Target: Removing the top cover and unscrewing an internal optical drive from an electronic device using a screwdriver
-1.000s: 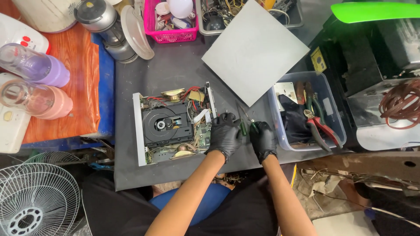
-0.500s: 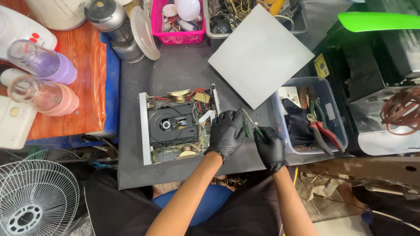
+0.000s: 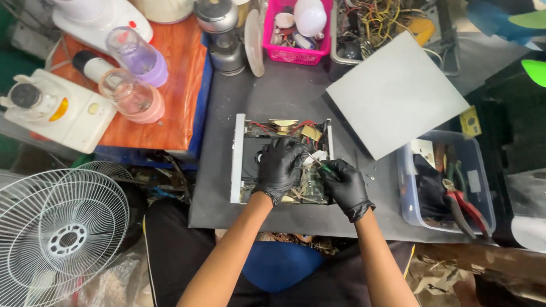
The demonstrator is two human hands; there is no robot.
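Both hands wear glossy black rubber gloves: left hand [image 3: 280,167], right hand [image 3: 344,185]. The opened player [image 3: 281,160] has a pale painted metal frame around green circuit board. The bench [image 3: 284,96] is matt dark grey (slightly dusty). The lid panel [image 3: 395,94] looks matt grey metal; the tool tub [image 3: 443,182] is clear plastic.

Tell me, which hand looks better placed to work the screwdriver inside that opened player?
The right hand, probably: it grips the green-handled screwdriver, tip at the circuit board. The left hand lies spread on the opened player, apparently steadying it.
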